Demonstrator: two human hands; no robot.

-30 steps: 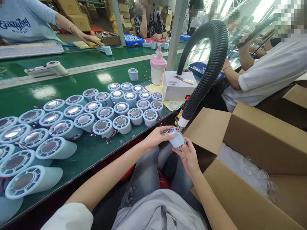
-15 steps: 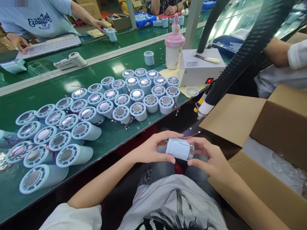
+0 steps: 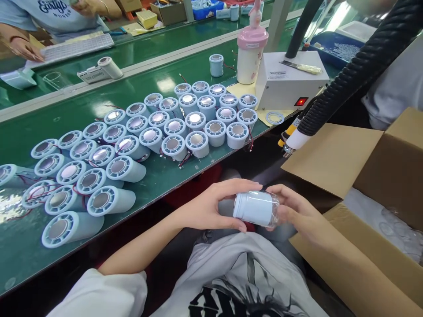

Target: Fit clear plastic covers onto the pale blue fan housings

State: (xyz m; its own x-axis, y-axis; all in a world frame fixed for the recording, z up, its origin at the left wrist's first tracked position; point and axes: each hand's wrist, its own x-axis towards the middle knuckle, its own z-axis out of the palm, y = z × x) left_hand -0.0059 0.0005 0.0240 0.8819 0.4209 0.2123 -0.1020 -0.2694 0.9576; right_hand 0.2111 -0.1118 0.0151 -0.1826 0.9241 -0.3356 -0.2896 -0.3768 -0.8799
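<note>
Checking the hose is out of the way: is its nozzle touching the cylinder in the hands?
Apart. The head view shows the nozzle up by the table edge, with dark open space between it and the cylinder.

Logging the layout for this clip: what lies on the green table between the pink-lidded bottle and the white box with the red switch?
In the head view, only a strip of yellow mat shows between the pink-lidded bottle and the white box; otherwise bare.

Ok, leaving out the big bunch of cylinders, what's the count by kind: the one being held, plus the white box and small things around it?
Held cylinder: 1
Lone cylinder: 1
Pink-lidded bottle: 1
White box: 1
Flat ring: 1
Blade tool: 1
Total: 6
</note>
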